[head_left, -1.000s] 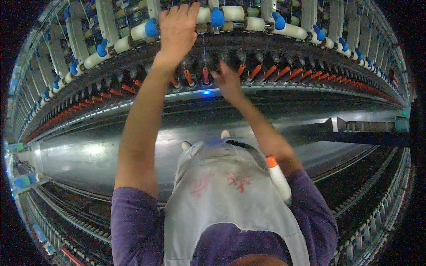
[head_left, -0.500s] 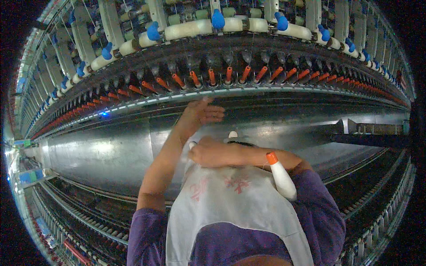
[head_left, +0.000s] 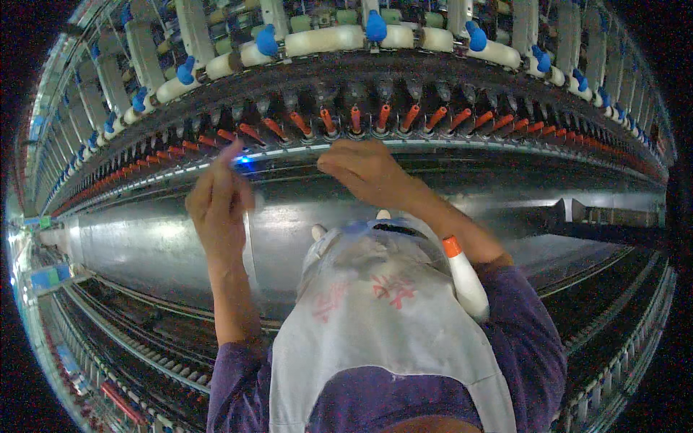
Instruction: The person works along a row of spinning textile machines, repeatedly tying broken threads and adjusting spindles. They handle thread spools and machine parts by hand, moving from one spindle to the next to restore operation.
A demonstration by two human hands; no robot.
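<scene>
My left hand (head_left: 220, 193) is raised before the rail (head_left: 296, 151) under a row of orange bobbin tubes (head_left: 355, 120). Motion smears its fingers, and whether they hold anything does not show. My right hand (head_left: 367, 172) reaches in front of the same rail, palm down, its fingers bent and pressed together. Whatever those fingertips hold, if anything, is hidden. Tucked by my right upper arm is a white yarn bobbin (head_left: 469, 285) with an orange top. White rounded tips (head_left: 317, 232) stick out at the front edge of my pale apron (head_left: 375, 325).
Above the tubes run white rollers (head_left: 325, 41) with blue knobs (head_left: 375, 27). A blue light (head_left: 245, 160) glows on the rail beside my left hand. Shiny metal floor (head_left: 159, 245) lies beyond the apron, with a dark metal piece (head_left: 606, 229) at right and another machine row (head_left: 155, 353) behind.
My right hand has left the apron front and moved forward to the rail. My left hand has swung left, and the view has shifted slightly left along the machine.
</scene>
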